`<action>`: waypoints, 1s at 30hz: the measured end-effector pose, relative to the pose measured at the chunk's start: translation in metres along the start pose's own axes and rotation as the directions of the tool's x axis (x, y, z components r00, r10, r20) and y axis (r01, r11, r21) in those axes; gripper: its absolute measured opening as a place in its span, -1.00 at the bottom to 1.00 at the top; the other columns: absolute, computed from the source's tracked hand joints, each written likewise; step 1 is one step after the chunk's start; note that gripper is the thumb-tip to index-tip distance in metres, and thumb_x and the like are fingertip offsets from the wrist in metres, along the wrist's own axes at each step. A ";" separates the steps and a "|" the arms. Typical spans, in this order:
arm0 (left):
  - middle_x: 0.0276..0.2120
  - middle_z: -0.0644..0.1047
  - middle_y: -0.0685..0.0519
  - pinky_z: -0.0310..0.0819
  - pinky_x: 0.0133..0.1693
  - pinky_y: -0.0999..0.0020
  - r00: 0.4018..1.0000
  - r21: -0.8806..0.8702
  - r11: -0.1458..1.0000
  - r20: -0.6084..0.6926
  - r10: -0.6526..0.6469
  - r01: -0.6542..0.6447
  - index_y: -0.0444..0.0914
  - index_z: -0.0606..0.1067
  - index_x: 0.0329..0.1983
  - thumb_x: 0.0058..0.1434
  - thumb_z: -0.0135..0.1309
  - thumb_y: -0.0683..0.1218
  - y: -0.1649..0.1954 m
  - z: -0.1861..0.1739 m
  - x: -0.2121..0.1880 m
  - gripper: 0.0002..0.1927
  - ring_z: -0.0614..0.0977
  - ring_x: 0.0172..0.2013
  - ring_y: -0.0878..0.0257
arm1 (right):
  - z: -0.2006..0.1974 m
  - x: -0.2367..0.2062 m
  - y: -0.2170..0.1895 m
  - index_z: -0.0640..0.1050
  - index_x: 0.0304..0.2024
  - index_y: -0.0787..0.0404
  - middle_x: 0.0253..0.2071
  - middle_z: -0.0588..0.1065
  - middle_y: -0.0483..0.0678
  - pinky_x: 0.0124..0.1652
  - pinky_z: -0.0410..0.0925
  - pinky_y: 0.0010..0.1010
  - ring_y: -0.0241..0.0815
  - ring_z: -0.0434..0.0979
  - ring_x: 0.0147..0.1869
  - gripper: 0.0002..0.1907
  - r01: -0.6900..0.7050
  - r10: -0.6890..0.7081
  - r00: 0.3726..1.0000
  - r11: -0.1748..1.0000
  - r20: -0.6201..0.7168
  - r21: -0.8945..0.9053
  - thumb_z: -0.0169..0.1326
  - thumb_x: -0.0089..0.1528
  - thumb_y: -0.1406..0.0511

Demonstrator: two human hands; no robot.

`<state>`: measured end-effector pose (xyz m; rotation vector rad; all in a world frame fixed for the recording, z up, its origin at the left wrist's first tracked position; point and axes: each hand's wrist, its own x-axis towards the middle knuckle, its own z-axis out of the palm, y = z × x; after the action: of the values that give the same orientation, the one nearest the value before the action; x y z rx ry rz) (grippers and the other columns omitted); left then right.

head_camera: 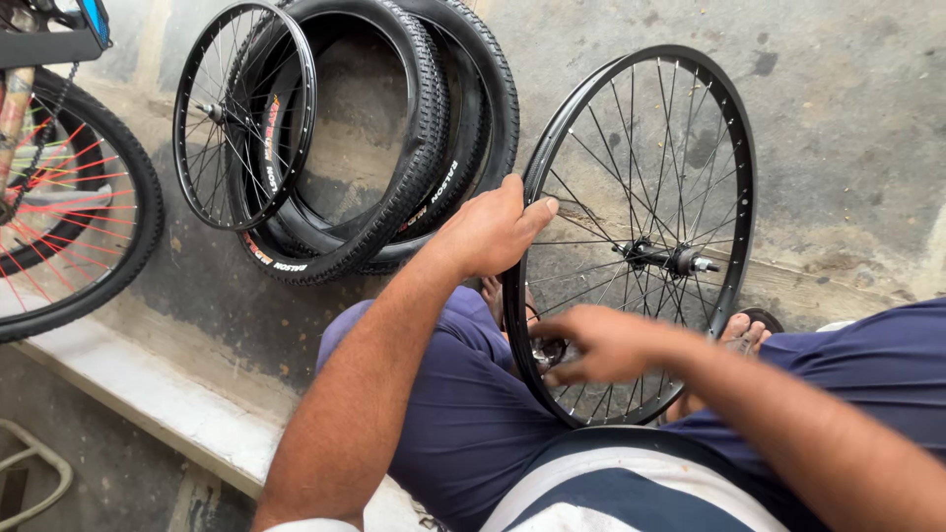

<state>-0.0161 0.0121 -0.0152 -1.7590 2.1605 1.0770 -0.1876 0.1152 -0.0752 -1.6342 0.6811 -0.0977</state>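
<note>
A black spoked bicycle rim (741,177) stands upright between my knees, its hub and axle (668,260) pointing right. My left hand (490,229) grips the rim's upper left edge, fingers wrapped over it. My right hand (597,343) is at the rim's lower left part, fingers curled by the spokes on a small dark metal piece (547,353); the hand is blurred, so I cannot tell what the piece is. My feet in sandals (746,330) rest behind the rim.
Two black knobby tyres (426,128) and a second spoked wheel (241,113) lean against the wall at the back. A bicycle's wheel with red spokes (69,197) stands at the far left. A pale concrete step edge (148,394) runs below.
</note>
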 end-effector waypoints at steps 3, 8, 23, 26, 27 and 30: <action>-0.07 0.56 -0.43 0.39 0.09 -0.06 1.000 -0.011 1.000 0.010 -0.027 0.027 -0.47 0.35 0.02 0.35 -0.15 0.28 0.000 0.000 0.000 -0.33 0.56 0.06 -0.30 | -0.013 0.000 -0.004 0.47 0.18 0.21 0.05 0.60 -0.07 0.16 0.36 -0.21 -0.02 0.57 0.20 -0.50 0.044 -0.087 0.989 0.943 0.116 0.331 0.20 0.22 0.20; -0.05 0.55 -0.44 0.42 0.09 -0.03 1.000 0.003 1.000 0.010 -0.009 0.008 -0.48 0.35 0.03 0.36 -0.14 0.29 -0.007 -0.001 0.003 -0.32 0.58 0.06 -0.29 | 0.022 -0.009 -0.009 0.60 0.04 0.08 -0.18 0.60 0.00 0.00 0.37 -0.10 0.06 0.57 -0.03 -0.51 -0.043 -0.095 0.923 0.937 -0.372 -0.347 0.28 0.06 0.14; -0.21 0.62 -0.31 0.47 -0.01 -0.01 0.994 0.028 0.999 -0.110 -0.024 0.027 -0.37 0.48 -0.09 0.13 0.07 0.13 -0.008 -0.012 0.001 -0.51 0.64 -0.08 -0.21 | 0.016 -0.025 0.013 0.61 -0.20 0.20 -0.29 0.63 0.05 -0.19 0.45 -0.16 0.09 0.65 -0.14 -0.83 0.203 -0.238 0.932 0.967 -0.273 -0.152 0.25 0.20 0.27; -0.21 0.60 -0.33 0.47 -0.01 -0.01 0.995 0.042 0.998 -0.086 -0.048 0.052 -0.40 0.49 -0.16 0.12 0.09 0.14 -0.011 -0.012 -0.005 -0.50 0.63 -0.07 -0.22 | 0.012 -0.037 0.016 0.60 -0.18 0.21 -0.11 0.63 0.02 -0.17 0.51 -0.25 0.04 0.69 -0.09 -0.75 0.384 -0.409 0.815 0.912 -0.410 -0.145 0.27 0.10 0.31; -0.20 0.59 -0.34 0.47 -0.02 -0.01 0.995 0.036 0.998 -0.089 -0.048 0.051 -0.40 0.49 -0.18 0.12 0.09 0.16 -0.012 -0.011 -0.007 -0.49 0.62 -0.07 -0.22 | 0.011 -0.037 0.017 0.59 -0.17 0.21 -0.08 0.61 0.02 -0.18 0.51 -0.25 0.04 0.69 -0.11 -0.75 0.352 -0.403 0.797 0.915 -0.451 -0.195 0.27 0.10 0.31; -0.21 0.60 -0.33 0.47 -0.03 -0.02 0.993 0.010 0.997 -0.087 -0.080 0.081 -0.40 0.52 -0.21 0.22 0.00 0.29 -0.012 -0.011 -0.008 -0.39 0.63 -0.09 -0.23 | 0.013 -0.026 0.017 0.60 -0.17 0.20 -0.03 0.59 0.03 -0.19 0.49 -0.23 0.07 0.67 -0.11 -0.75 0.301 -0.447 0.720 0.890 -0.531 -0.342 0.27 0.10 0.30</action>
<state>0.0004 0.0118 -0.0081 -1.9027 2.1191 0.9825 -0.2095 0.1387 -0.0849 -1.9708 0.8419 -0.9059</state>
